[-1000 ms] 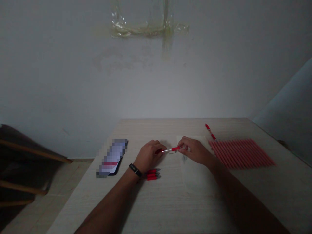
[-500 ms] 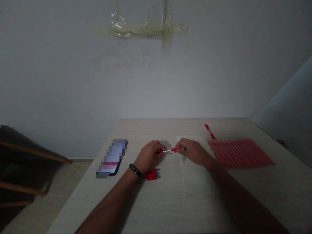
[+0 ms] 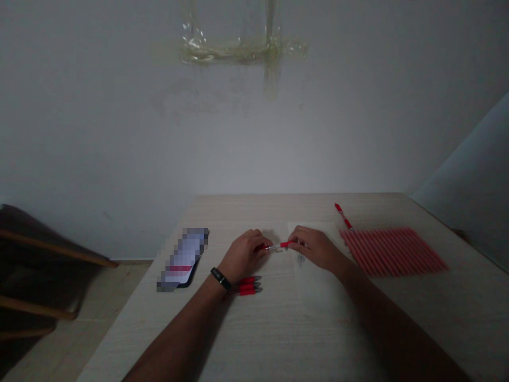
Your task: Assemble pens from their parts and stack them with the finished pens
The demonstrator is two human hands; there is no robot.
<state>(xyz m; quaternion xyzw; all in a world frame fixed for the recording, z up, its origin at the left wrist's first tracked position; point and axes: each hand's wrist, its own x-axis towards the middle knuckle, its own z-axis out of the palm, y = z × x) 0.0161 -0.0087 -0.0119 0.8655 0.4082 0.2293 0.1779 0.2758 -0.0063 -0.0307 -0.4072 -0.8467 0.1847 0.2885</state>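
Note:
Both of my hands rest on a pale wooden table (image 3: 278,339) and share one red pen (image 3: 276,246) stretched between them. My left hand (image 3: 242,255), with a black band at the wrist, is closed round the pen's left end. My right hand (image 3: 316,248) pinches the pen's right end, over a sheet of white paper (image 3: 318,286). A few finished red pens (image 3: 249,285) lie just beside my left wrist. To the right, a neat row of several red pen barrels (image 3: 393,250) lies flat, with a single red pen (image 3: 343,216) at its far corner.
A phone (image 3: 183,258) lies to the left of my left hand near the table's edge. A dark wooden chair (image 3: 35,265) stands off the table's left side. The wall behind carries strips of clear tape (image 3: 242,48).
My right hand has slid slightly left along the pen, bringing the two hands a little closer. The rest is unchanged.

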